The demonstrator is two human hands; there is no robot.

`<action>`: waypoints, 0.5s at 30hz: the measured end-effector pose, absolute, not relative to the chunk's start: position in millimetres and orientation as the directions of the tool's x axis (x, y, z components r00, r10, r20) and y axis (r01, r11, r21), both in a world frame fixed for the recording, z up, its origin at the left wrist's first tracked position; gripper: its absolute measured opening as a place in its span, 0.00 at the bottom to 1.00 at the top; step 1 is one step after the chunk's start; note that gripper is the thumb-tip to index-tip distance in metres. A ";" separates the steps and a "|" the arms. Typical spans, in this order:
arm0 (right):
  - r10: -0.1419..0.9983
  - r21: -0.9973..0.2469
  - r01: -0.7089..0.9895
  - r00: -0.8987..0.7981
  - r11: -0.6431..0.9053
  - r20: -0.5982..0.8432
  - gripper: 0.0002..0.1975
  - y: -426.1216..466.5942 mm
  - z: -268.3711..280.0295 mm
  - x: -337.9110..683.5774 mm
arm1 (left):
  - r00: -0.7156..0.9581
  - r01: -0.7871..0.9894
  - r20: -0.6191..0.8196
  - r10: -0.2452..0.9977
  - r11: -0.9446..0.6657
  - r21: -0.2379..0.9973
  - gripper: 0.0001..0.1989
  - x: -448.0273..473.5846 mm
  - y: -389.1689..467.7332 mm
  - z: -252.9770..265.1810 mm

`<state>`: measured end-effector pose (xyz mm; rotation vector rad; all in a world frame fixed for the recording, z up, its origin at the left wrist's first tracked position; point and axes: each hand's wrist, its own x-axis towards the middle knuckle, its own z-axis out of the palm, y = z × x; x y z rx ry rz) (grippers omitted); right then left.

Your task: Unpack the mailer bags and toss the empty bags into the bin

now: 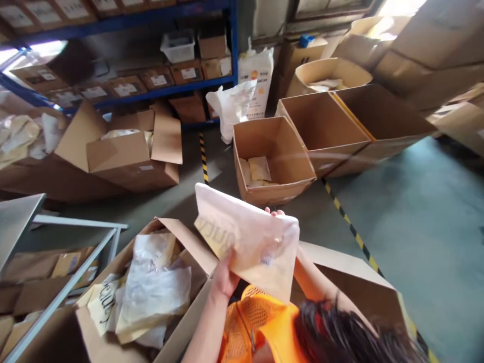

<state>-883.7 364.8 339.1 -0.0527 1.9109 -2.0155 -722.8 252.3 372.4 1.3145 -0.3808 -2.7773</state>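
In front of my orange vest I hold up a flat, pale plastic mailer bag (253,237) with dark lettering showing on its left part. My left hand (227,275) is closed on its lower left edge, the thumb lying over the front. My right hand (275,212) is mostly hidden behind the bag, and only its fingertips show above the top edge. To my left stands an open carton (196,247) with several similar mailer bags (155,287) heaped in it. Another open carton (351,262) is at my right, its inside dark.
Ahead, an open carton (272,194) has a few packages at its bottom, beside two deep cartons (321,116). Blue shelving (151,95) holds several labelled boxes. A flap-open carton (117,156) and a metal frame (75,272) stand left. Striped floor tape (350,224) runs right.
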 end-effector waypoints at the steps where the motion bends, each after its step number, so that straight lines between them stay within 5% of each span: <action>1: -0.258 -0.956 0.262 -0.940 -0.129 -0.223 0.20 363.6 342.0 -892.6 | -0.629 -0.045 -0.755 -0.186 -0.961 0.273 0.14 -723.8 253.8 383.1; 4: -0.282 -0.790 0.370 -0.924 -0.489 -0.259 0.19 352.6 352.2 -903.9 | -0.551 0.002 -0.766 -0.332 -0.918 0.396 0.16 -718.9 252.4 412.0; 6: -0.351 -0.697 0.423 -0.901 -0.579 -0.256 0.20 339.9 361.3 -901.8 | -0.478 0.029 -0.774 -0.414 -0.889 0.458 0.19 -711.7 250.4 427.5; 15: -0.587 -0.783 0.503 -0.777 -0.365 -0.226 0.22 254.2 399.6 -858.3 | -0.296 0.247 -0.744 -0.600 -0.800 0.547 0.19 -658.1 221.9 453.0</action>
